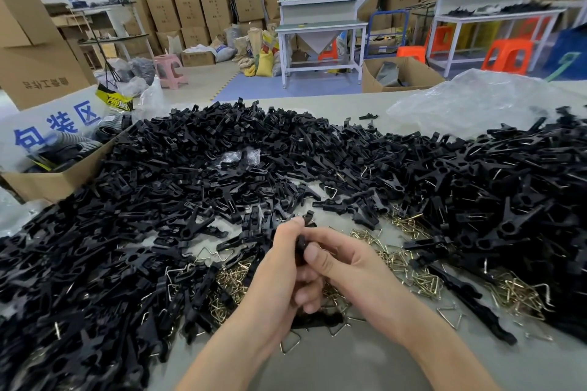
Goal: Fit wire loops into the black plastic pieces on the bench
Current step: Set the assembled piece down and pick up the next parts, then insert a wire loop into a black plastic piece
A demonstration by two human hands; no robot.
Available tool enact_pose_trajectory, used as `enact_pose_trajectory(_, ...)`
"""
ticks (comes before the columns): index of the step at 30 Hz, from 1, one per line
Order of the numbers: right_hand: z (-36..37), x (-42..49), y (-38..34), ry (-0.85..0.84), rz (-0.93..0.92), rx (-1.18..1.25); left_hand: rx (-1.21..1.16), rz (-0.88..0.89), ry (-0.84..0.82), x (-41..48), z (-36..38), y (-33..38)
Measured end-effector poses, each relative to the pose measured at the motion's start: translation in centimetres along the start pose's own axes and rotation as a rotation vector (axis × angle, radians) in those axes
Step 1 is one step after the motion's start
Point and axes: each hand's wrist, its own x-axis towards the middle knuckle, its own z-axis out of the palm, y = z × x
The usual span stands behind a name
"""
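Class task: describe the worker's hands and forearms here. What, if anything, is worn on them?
The left hand and right hand are bare: no gloves, rings, watch or bands show. Both forearms are uncovered to the picture's edge, no sleeve in view. Nails are short.

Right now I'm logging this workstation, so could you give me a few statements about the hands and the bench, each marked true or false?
1. The left hand and right hand together grip one black plastic piece. True.
2. The brass-coloured wire loops are sorted into a tray. False: they lie loose on the grey bench.
3. An open brown cardboard box sits at the bench's left side. True.
4. The crumpled clear plastic bag lies at the near left. False: it lies at the far right.
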Motion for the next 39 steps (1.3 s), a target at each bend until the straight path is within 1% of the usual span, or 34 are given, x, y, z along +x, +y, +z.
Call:
enact_pose_trajectory(3,0.0,0.0,0.0,-0.006,0.0,0.01,0.033,0.009,0.033,0.1,0.1,-0.1)
enact_pose_trajectory(8,0.0,0.0,-0.2,-0.005,-0.016,-0.066,0.065,0.019,0.073,0.3,0.1,-0.5)
enact_pose_trajectory(11,0.1,-0.2,-0.2,0.04,-0.077,-0.157,0.182,0.058,-0.003,0.3,-0.2,-0.5)
enact_pose_trajectory(13,0.3,-0.3,-0.3,0.102,-0.145,-0.25,0.201,0.082,-0.061,0.3,-0.2,-0.5)
enact_pose_trajectory(15,-0.1,-0.2,-0.7,0.209,-0.217,-0.298,0.161,0.096,-0.153,0.2,-0.2,-0.4)
enact_pose_trajectory(16,-0.7,-0.1,-1.0,0.302,-0.268,-0.312,0.154,0.108,-0.203,0.2,-0.1,-0.3)
enact_pose_trajectory(17,-1.6,0.0,-1.5,0.414,-0.318,-0.284,0.156,0.126,-0.236,0.0,0.0,-0.3)
enact_pose_trajectory(18,-2.8,0.1,-2.0,0.523,-0.361,-0.171,0.16,0.148,-0.243,-0.1,0.1,-0.1)
enact_pose_trajectory(19,-4.1,0.0,-2.7,0.603,-0.379,0.018,0.161,0.173,-0.225,-0.2,0.1,0.1)
enact_pose_trajectory(20,-5.3,-0.1,-3.2,0.643,-0.372,0.21,0.162,0.203,-0.187,-0.4,0.1,0.3)
enact_pose_trajectory(21,-6.2,-0.3,-3.6,0.675,-0.343,0.344,0.174,0.246,-0.13,-0.4,0.0,0.4)
enact_pose_trajectory(22,-6.9,-0.4,-3.9,0.686,-0.298,0.414,0.213,0.306,-0.057,-0.4,-0.2,0.6)
enact_pose_trajectory(24,-7.2,-0.3,-3.6,0.646,-0.225,0.429,0.381,0.445,0.138,-0.3,-1.1,1.0)
enact_pose_trajectory(26,-6.3,0.1,-2.9,0.572,-0.182,0.339,0.624,0.526,0.359,0.2,-2.6,1.1)
enact_pose_trajectory(28,-5.0,0.4,-2.2,0.509,-0.161,0.19,0.966,0.504,0.521,0.7,-4.3,1.1)
enact_pose_trajectory(29,-4.5,0.5,-1.9,0.493,-0.154,0.112,1.156,0.462,0.558,1.0,-5.1,1.0)
enact_pose_trajectory(31,-4.0,0.6,-1.4,0.475,-0.142,-0.027,1.443,0.35,0.554,1.6,-6.2,0.7)
enact_pose_trajectory(33,-3.9,0.6,-1.0,0.469,-0.139,-0.101,1.625,0.271,0.528,2.2,-6.4,0.4)
enact_pose_trajectory(34,-4.0,0.7,-0.9,0.474,-0.134,-0.11,1.683,0.262,0.523,2.5,-6.5,0.3)
enact_pose_trajectory(36,-4.0,0.7,-0.9,0.477,-0.125,-0.111,1.71,0.276,0.53,2.8,-6.6,0.2)
enact_pose_trajectory(39,-4.0,0.7,-1.0,0.475,-0.12,-0.118,1.676,0.301,0.544,2.9,-6.7,0.2)
